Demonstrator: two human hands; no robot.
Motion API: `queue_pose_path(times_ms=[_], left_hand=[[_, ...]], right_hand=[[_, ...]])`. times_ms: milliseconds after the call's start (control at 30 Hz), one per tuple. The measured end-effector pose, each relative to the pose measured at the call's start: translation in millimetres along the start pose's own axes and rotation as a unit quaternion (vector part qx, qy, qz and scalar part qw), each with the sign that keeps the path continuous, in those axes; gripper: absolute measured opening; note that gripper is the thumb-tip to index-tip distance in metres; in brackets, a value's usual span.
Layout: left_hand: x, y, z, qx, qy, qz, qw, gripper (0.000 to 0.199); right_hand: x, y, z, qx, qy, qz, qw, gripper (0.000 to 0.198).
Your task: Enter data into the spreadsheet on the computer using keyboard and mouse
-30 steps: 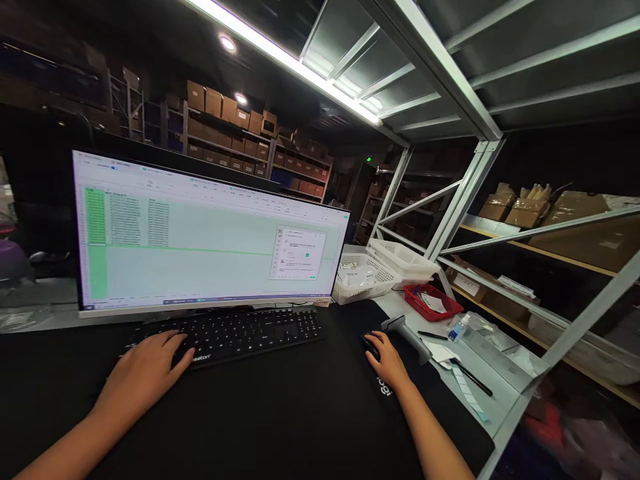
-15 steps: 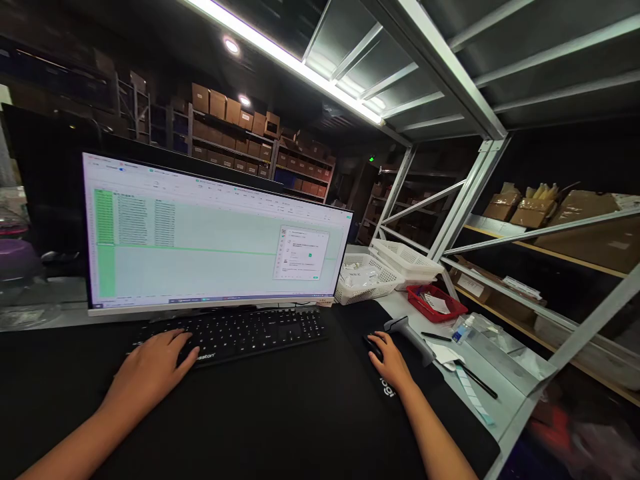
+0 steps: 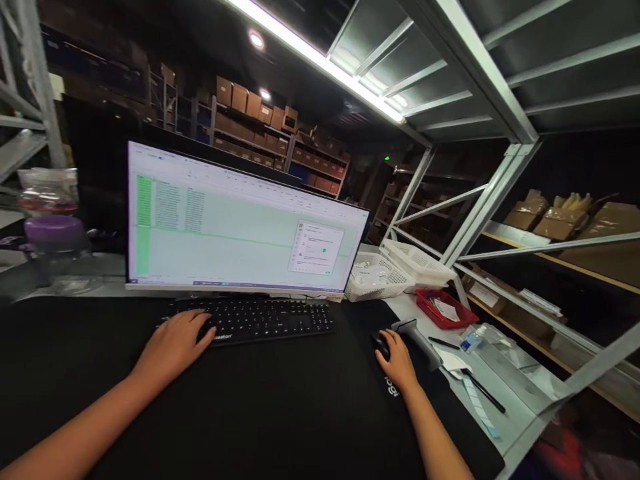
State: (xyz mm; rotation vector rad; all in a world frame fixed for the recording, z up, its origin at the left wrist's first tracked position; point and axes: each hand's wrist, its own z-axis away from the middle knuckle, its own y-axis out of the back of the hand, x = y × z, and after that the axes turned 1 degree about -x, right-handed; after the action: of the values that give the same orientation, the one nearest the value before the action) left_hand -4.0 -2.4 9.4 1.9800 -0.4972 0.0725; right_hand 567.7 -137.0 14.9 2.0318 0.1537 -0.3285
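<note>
My left hand (image 3: pixel 176 340) lies over the left end of a black keyboard (image 3: pixel 273 321), fingers stretched out and the thumb apart. Under the fingers of my right hand (image 3: pixel 397 360) is a black computer mouse (image 3: pixel 381 345), partly covered by them, on a black desk mat (image 3: pixel 280 407). Behind the keyboard stands a wide monitor (image 3: pixel 240 247) showing a spreadsheet with a green column and a small pop-up window. Right beside my right hand, a grey handheld scanner (image 3: pixel 420 341) lies on the mat.
White perforated baskets (image 3: pixel 377 283) and a red basket (image 3: pixel 443 310) stand right of the monitor. A small bottle (image 3: pixel 473 339), a black pen (image 3: pixel 485 391) and paper strips lie at the right. A purple-lidded jar (image 3: pixel 60 250) stands left. Metal shelving (image 3: pixel 470 200) rises at the right.
The camera view has turned left, so everything appears shifted to the right and more of the jar shows. Both hands stay at the keyboard and the mouse.
</note>
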Motion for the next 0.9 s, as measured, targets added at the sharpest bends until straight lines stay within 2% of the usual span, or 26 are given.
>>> queue_pose_path(times_ms=[100,167,233,333,400,467,567,633,700,900], left_hand=[[-7,5,1,0.012,0.012,0.022,1.000,0.064],[-14,13,2,0.026,0.047,0.012,0.998,0.060],[-20,24,5,0.053,0.105,-0.007,0.993,0.062],[-25,38,10,0.092,0.170,-0.035,0.981,0.061],[-25,43,12,0.096,0.167,-0.046,0.980,0.054],[-23,44,12,0.092,0.145,-0.052,0.984,0.048],[-22,40,10,0.094,0.112,-0.055,0.988,0.045],[-22,36,8,0.097,0.097,-0.055,0.989,0.043],[-23,33,6,0.097,0.087,-0.054,0.990,0.041],[-20,26,5,0.141,0.029,-0.068,0.987,0.040]], right_hand=[[-25,-6,-5,0.035,0.032,0.007,0.999,0.048],[-61,-20,-8,0.009,0.077,-0.029,0.997,0.047],[-110,-43,-9,-0.049,0.125,-0.095,0.986,0.050],[-199,-78,-7,-0.137,0.185,-0.203,0.952,0.054],[-255,-95,-10,-0.163,0.228,-0.231,0.932,0.057],[-303,-106,-17,-0.168,0.260,-0.222,0.924,0.060],[-351,-114,-36,-0.125,0.240,-0.193,0.943,0.054],[-366,-117,-47,-0.107,0.191,-0.174,0.960,0.049],[-369,-119,-55,-0.092,0.149,-0.157,0.972,0.047],[-339,-111,-65,-0.038,0.106,-0.137,0.984,0.045]])
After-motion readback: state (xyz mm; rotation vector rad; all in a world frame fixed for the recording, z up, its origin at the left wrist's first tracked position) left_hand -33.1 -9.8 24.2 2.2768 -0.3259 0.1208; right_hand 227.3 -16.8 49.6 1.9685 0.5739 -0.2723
